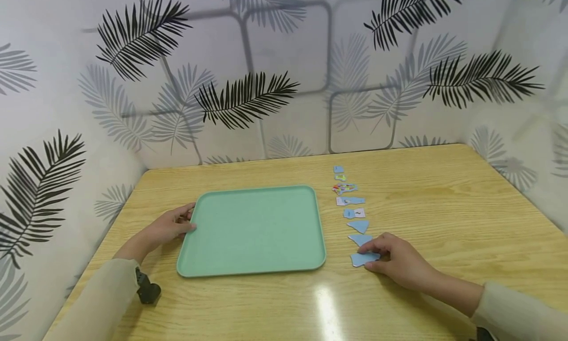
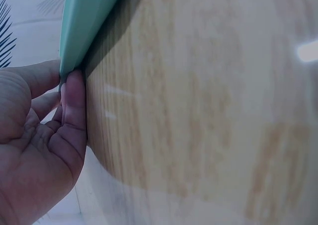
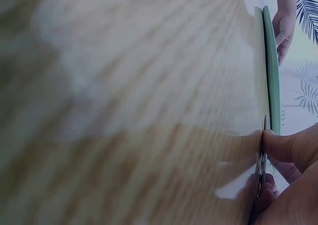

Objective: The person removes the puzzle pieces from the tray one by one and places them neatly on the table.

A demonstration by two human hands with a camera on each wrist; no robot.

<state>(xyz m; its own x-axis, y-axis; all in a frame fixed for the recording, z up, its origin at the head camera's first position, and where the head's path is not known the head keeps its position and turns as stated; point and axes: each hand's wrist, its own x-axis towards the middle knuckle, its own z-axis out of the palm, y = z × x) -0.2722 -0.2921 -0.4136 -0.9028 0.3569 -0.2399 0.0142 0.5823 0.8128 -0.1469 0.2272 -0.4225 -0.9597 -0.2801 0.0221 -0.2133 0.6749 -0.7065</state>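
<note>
A light green rectangular tray [image 1: 253, 232] lies on the wooden table. At its left rim, my left hand [image 1: 170, 225] grips the edge; in the left wrist view the thumb and fingers [image 2: 74, 98] close on the tray's rim [image 2: 84, 31]. To the tray's right, my right hand [image 1: 399, 259] pinches the nearest light blue puzzle piece [image 1: 361, 259] between thumb and fingers. Edge-on in the right wrist view, that thin piece [image 3: 263, 158] sits low against the tabletop. Just beyond it lies another blue piece [image 1: 358, 239], partly covered by the fingers.
Several flat pieces run away from me in a column: a blue triangle [image 1: 359, 226], a piece with a question mark [image 1: 354, 213], a long blue one [image 1: 350, 201] and a multicoloured one [image 1: 344, 188]. A leaf-patterned wall [image 1: 288, 50] stands behind the table [image 1: 443, 198].
</note>
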